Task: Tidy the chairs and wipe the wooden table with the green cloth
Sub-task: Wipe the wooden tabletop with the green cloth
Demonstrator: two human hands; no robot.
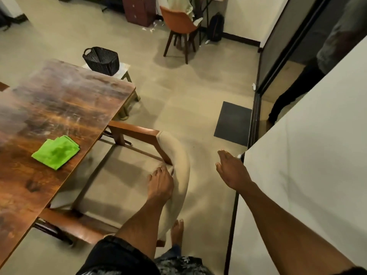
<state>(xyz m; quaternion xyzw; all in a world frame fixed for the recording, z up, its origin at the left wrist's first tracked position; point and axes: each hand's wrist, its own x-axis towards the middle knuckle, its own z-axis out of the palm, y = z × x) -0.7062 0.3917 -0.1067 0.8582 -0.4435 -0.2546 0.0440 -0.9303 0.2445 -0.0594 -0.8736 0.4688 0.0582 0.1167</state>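
Wooden and streaked with pale smears, the bench (59, 100) fills the left of my view. On it, near the edge closest to me, lies the green cloth (56, 152), folded flat, touched by neither hand.

Tucked partly under that edge is a chair (137, 133) with brown wooden arms and a curved, cream padded back. My left hand (160, 182) grips the top of that padded back, fingers curled over its inner side next to the wooden arm post, thumb side toward the seat. My right hand (232, 171) hangs free in the air to the right of the chair back, palm down, fingers straight and held close together, holding nothing. It is near the corner of a white wall panel (307, 155).

Below the chair back I see one bare foot (177, 231) on the pale floor (188, 96). Farther off, an orange chair (181, 24) stands at another desk, a black basket (101, 60) sits on a small stool beyond the bench's far corner, and a dark mat (233, 123) lies by the sliding door.
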